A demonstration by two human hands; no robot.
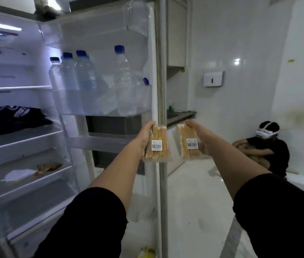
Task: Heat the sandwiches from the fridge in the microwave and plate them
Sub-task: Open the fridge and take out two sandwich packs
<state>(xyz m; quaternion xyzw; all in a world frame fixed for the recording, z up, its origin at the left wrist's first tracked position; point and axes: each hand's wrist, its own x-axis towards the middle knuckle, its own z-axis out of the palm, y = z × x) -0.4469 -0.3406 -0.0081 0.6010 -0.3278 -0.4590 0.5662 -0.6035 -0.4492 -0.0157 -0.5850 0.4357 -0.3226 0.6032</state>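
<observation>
Both hands reach out in front of an open fridge (17,127), the left hand (144,138) gripping one wrapped sandwich pack (158,144) and the right hand (198,135) another sandwich pack (189,144), held side by side just apart at the door's outer edge. The door shelf (102,107) above holds water bottles (84,81). Open white floor (194,192) runs right to a seated person (266,146) by the tiled wall.

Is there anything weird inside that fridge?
Yes. A dark bundle that looks like folded clothing lies on a middle fridge shelf, an odd place for it. In the door rack, one water bottle leans sideways while the others stand upright.
</observation>
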